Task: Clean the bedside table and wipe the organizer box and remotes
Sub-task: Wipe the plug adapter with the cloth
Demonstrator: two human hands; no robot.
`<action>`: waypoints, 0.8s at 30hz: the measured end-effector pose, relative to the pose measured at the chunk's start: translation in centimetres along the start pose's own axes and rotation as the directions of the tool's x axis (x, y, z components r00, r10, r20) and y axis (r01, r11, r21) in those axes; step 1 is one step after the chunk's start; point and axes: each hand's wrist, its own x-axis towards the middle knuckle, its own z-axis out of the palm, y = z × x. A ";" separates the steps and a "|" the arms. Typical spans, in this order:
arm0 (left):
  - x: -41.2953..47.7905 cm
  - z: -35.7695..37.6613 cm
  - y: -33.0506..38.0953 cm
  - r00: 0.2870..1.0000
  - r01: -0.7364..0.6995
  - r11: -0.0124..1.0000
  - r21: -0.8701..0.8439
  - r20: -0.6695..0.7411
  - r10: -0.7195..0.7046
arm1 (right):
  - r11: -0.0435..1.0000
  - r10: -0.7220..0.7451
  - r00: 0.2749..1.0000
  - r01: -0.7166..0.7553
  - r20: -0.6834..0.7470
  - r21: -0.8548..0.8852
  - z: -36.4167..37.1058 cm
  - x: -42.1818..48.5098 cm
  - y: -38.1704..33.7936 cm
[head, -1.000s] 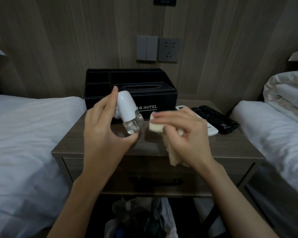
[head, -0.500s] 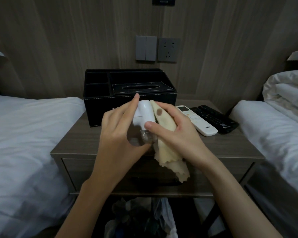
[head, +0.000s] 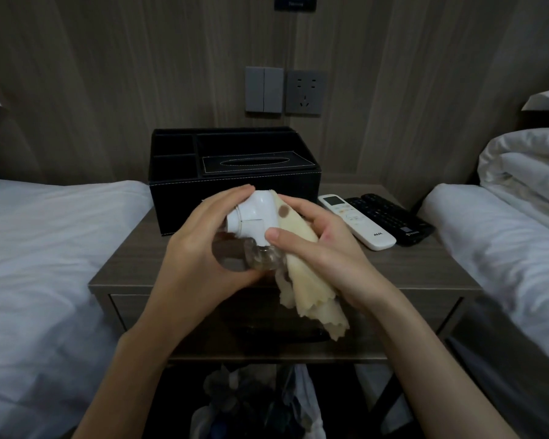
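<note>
Dim, flat, cool light; source out of view. Heavy shadow under brown wood-grain bedside table (head: 130, 270) and inside black leatherette organizer box (head: 178, 213). Brightest on white bed linen (head: 45, 248). Centre sharp; wide-angle bowing of grey-brown wood-panel wall (head: 108, 90) toward edges, corners darker.

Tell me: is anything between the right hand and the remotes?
Nothing visible. The right hand, holding the cloth, is just left of the white remote, with only bare table between them. The black remote lies beside it, farther right. The cloth is against the bottle that the left hand grips.
</note>
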 end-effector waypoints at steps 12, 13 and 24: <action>-0.3 0.2 0.3 0.988 0.122 0.990 -0.071 -0.087 -0.128 | 0.903 -0.326 0.943 0.287 -0.074 -0.320 1.1 0.3 0.1; -0.3 0.3 0.4 0.984 0.140 0.986 -0.092 -0.102 -0.149 | 0.898 -0.331 0.940 0.289 -0.078 -0.333 1.1 0.2 0.2; -0.2 -0.4 -0.3 0.946 0.223 0.969 -0.103 -0.217 -0.241 | 0.899 -0.241 0.969 0.242 0.047 -0.365 0.5 -0.4 0.7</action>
